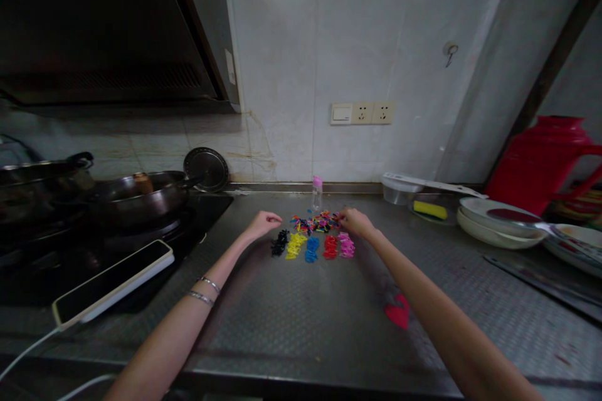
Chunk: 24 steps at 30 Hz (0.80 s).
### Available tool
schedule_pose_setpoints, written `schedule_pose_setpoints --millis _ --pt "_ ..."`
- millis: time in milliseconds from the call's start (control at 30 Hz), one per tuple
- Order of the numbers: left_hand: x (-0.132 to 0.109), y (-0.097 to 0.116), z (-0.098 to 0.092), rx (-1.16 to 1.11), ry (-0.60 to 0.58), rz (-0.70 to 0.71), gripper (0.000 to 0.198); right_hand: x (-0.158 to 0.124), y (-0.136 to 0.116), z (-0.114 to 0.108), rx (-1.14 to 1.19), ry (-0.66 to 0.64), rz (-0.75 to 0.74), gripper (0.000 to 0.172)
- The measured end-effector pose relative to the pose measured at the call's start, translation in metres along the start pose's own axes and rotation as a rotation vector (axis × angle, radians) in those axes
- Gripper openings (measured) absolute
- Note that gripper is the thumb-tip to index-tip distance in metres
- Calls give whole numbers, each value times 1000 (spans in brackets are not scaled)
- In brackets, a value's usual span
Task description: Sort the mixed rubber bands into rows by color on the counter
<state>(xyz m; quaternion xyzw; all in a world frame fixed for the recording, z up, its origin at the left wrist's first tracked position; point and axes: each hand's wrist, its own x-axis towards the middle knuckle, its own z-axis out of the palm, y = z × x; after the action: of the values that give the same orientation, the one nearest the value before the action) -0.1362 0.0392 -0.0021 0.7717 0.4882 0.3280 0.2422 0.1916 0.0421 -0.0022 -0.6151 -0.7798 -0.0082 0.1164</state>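
Observation:
A mixed heap of small coloured pieces (322, 222), which look like little rubber bands, lies on the metal counter. In front of it are sorted piles: black (279, 243), yellow (295, 245), blue (311, 249), red (330, 247) and pink (347, 245). My left hand (264, 224) hovers just left of the heap, above the black pile, fingers pinched together; anything in them is too small to see. At the heap's right edge, my right hand (357, 223) has its fingertips closed among the pieces; what they grip is hidden. Behind the heap stands a clear bottle with a pink cap (317, 193).
At left, a phone (115, 279) with a cable lies by the stove, where pans (141, 200) stand. Along the right are a plastic tub (399, 190), a yellow sponge (429, 210), stacked bowls (498, 232), a knife (540, 285) and a red thermos jug (540, 163).

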Motion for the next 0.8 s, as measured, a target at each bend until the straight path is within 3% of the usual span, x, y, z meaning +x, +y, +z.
schedule_pose_setpoints --millis 367,800 --pt "3 -8 1 -36 7 6 23 1 2 -11 122 122 -14 31" --pt "0 -11 2 -56 17 -4 23 6 3 -1 177 77 -64 28"
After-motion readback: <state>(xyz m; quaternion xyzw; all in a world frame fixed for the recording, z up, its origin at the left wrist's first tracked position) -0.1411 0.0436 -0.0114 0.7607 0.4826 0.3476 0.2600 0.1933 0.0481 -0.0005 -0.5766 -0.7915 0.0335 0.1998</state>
